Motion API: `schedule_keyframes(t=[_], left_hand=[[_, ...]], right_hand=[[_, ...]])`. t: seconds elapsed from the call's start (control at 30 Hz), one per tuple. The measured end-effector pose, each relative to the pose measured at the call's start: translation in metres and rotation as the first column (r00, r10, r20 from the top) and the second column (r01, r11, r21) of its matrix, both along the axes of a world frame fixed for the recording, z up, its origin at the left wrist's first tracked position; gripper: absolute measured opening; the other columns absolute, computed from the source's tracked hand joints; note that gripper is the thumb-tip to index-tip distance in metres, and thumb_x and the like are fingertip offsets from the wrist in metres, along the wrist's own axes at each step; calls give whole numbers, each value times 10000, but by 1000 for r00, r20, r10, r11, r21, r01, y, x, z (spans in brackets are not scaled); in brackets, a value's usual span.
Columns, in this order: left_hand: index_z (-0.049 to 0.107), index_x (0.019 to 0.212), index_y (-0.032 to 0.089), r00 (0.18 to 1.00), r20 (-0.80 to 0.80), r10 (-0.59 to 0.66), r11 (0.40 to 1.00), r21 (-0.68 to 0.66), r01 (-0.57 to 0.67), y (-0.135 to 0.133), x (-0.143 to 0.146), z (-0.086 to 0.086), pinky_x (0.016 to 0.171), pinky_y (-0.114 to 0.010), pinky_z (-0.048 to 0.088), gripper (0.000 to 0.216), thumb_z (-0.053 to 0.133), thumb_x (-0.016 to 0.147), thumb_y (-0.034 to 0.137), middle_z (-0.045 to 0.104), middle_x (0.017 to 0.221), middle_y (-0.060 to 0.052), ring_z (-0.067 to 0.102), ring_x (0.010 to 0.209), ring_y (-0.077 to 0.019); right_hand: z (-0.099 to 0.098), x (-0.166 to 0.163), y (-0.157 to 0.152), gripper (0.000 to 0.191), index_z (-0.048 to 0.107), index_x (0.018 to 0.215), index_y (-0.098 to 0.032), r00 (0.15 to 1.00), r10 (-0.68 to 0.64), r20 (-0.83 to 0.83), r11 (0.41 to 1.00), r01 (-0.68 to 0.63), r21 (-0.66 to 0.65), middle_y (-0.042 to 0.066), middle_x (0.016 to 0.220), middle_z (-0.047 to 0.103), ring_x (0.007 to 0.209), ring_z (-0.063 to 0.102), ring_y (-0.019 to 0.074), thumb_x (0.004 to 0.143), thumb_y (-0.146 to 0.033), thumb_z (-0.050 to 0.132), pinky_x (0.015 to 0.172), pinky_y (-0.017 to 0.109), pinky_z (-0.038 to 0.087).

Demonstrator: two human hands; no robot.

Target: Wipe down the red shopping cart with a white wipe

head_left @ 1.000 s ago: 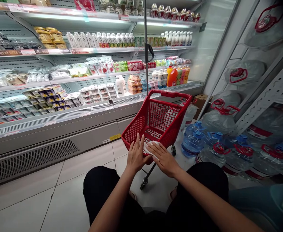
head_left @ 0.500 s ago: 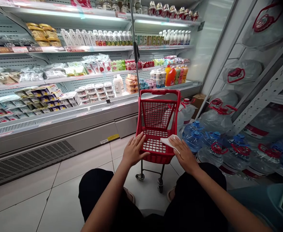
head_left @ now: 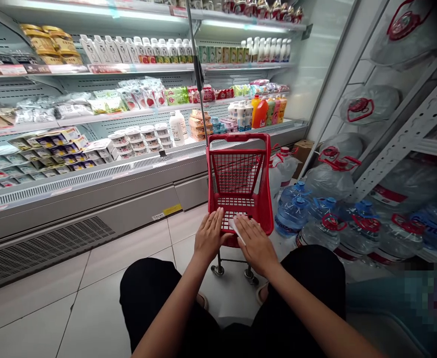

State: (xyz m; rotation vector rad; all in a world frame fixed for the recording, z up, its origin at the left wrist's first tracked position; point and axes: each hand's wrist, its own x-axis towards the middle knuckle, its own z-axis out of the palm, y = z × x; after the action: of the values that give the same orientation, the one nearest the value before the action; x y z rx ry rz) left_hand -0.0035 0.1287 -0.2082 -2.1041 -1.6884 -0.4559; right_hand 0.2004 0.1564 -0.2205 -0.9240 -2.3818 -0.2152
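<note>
In front of my knees stands a small red shopping cart with a grid basket and metal legs on casters. My left hand rests on the cart's near left edge, its fingers straight and its thumb stretched to the right along the rim. Close beside it, my right hand lies over the near edge with fingers extended, keeping a white cloth under them against the cart. Most of the cloth is hidden below the palm; only a strip shows at the thumb side.
A lit refrigerated display case with dairy goods and drinks runs behind the cart. Large water bottles stand close on the right, beside a white perforated rack post. Pale tiles cover the floor.
My right hand has slid left with the cloth, from the cart's right edge toward my left hand. The cart sits slightly further left in view, and its near casters have turned.
</note>
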Motion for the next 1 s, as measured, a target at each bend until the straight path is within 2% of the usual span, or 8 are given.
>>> schedule_keyframes(t=[0.1,0.2,0.37,0.47,0.57,0.7,0.87,1.0], left_hand=[[15,1680,110,1000,5,19,1000,9,-19,-5,9,-3,1299,-420,257,836,476,1058,424,345,1677,-101,396,1524,-243],[-41,1674,117,999,9,31,999,15,-31,-13,13,-4,1309,-436,227,871,474,1052,444,309,1690,-89,394,1524,-242],[-56,1676,173,999,1,36,999,11,-36,-25,9,0,1319,-488,181,862,444,1064,517,329,1680,-67,415,1512,-259],[-66,1675,201,999,23,37,999,14,-38,-28,10,3,1324,-492,154,838,417,1073,529,334,1679,-57,421,1509,-258],[-69,1675,209,998,50,50,998,25,-51,-27,13,2,1324,-494,156,828,396,1078,544,333,1680,-60,425,1507,-256],[-69,1675,197,996,48,76,997,28,-77,-25,22,-4,1315,-472,207,809,380,1089,528,320,1686,-64,410,1516,-240],[-44,1680,164,997,25,70,998,-4,-70,-28,32,-4,1300,-446,266,819,412,1086,496,347,1673,-82,423,1507,-250],[-28,1684,172,999,36,40,999,-13,-39,-28,33,1,1285,-458,305,814,438,1083,463,412,1642,-89,502,1450,-265]], right_hand=[[1,-25,-3,724,52,1681,-131,999,44,-4,999,-44,17,117,1689,326,1549,331,231,1052,-244,393,1266,455,299],[-2,-20,-6,715,70,1682,-162,995,93,35,994,-95,52,80,1696,310,1557,315,225,1053,-248,401,1280,467,266],[-12,47,-5,699,90,1681,-264,989,66,130,993,-78,87,4,1685,336,1557,310,192,1051,-186,381,1312,463,135],[-15,86,3,712,58,1681,-283,993,-42,106,997,34,76,11,1684,340,1549,331,204,1048,-187,371,1305,473,150],[-16,102,8,699,26,1681,-285,992,-110,62,993,107,50,20,1697,314,1552,327,211,1061,-215,341,1293,481,188],[-21,86,0,703,-1,1685,-219,989,-146,-20,989,146,17,64,1721,251,1574,275,238,1068,-230,335,1279,476,243],[-25,46,-16,751,7,1687,-206,1000,-20,5,999,19,29,66,1714,273,1580,256,248,1044,-221,395,1281,473,250],[-20,37,-8,747,19,1686,-230,997,53,58,998,-55,39,45,1707,291,1571,281,210,1047,-214,405,1287,437,251]])
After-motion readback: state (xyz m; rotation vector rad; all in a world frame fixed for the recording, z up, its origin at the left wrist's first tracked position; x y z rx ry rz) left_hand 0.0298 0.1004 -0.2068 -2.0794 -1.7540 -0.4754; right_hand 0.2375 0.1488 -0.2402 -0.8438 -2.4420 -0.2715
